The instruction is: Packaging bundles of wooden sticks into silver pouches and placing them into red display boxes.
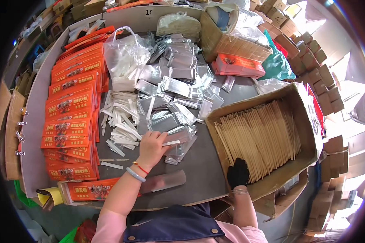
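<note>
My bare left hand (152,149) reaches over the near edge of a heap of clear plastic packets (176,90). Its thumb and forefinger close on a slim white strip (172,142), which lies against one of the clear packets. In a black glove, my right hand (238,173) is at the near left of an open cardboard box (267,184), with its fingers curled at the ends of the wooden chopsticks (259,137). An orange printed sleeve (91,190) lies at the table's front edge, partly under my left forearm. Right of that forearm lies a clear plastic piece (166,181).
Overlapping stacks of orange printed sleeves (69,121) fill the left side. White paper strips (123,117) lie beside a white plastic bag (125,56). Farther back are another orange stack (238,65) and a cardboard box (231,42). A yellow-lined holder (50,197) sits at the front-left corner.
</note>
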A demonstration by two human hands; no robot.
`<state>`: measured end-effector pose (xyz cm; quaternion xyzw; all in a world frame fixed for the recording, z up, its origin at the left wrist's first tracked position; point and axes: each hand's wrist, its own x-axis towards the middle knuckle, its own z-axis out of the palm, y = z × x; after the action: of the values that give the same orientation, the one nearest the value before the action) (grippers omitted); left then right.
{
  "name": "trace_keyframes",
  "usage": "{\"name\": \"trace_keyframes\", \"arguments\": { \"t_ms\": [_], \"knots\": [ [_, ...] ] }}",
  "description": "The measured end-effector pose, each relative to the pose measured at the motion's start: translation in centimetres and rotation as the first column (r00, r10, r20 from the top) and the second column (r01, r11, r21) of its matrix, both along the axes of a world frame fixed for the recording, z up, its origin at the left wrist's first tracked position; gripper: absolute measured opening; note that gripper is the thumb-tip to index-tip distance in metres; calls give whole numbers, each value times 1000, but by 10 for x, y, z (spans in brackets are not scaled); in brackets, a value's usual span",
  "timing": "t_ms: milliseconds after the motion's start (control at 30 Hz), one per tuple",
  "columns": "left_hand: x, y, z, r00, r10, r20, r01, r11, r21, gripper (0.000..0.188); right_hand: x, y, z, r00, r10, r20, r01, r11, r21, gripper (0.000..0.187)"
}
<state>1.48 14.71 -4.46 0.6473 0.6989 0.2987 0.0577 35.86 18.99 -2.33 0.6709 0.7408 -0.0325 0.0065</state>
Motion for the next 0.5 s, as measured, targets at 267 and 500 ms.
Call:
{"name": "trace_keyframes", "arguments": {
  "t_ms": [267,500],
  "knots": [
    [5,5,14,1000,-2,22,0,993,118,39,26,-3,-33,973,-43,-228,80,985,155,27],
    [1,-39,42,770,110,628,139,932,-334,29,-12,-5,34,930,139,-339,-121,990,73,24]
  ]
}}
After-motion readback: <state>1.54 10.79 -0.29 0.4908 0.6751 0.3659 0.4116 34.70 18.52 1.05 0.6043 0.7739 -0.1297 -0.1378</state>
